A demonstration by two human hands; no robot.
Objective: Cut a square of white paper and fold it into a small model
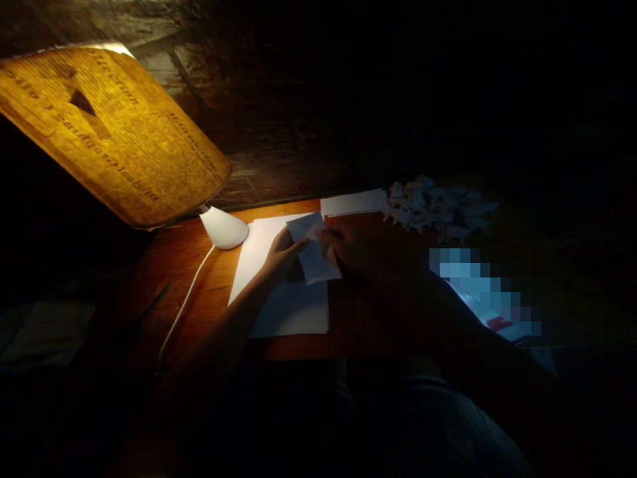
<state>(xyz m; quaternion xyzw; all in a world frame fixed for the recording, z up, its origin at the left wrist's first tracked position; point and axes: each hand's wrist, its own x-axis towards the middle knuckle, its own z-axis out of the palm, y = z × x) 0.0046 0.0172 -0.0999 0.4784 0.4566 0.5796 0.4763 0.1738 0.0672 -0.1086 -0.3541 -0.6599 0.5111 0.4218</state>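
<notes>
A small folded piece of white paper is held between both hands over a larger white sheet that lies on the lit part of a wooden table. My left hand pinches the paper's left edge with fingers closed on it. My right hand grips its right side from above, in shadow. Both forearms reach in from the dark lower part of the view.
A white lamp base with a cord stands left of the sheets, under a newspaper-covered shade. Several folded paper pieces are heaped at the back right. Another sheet lies behind. Scissors lie at left. A glowing screen sits at right.
</notes>
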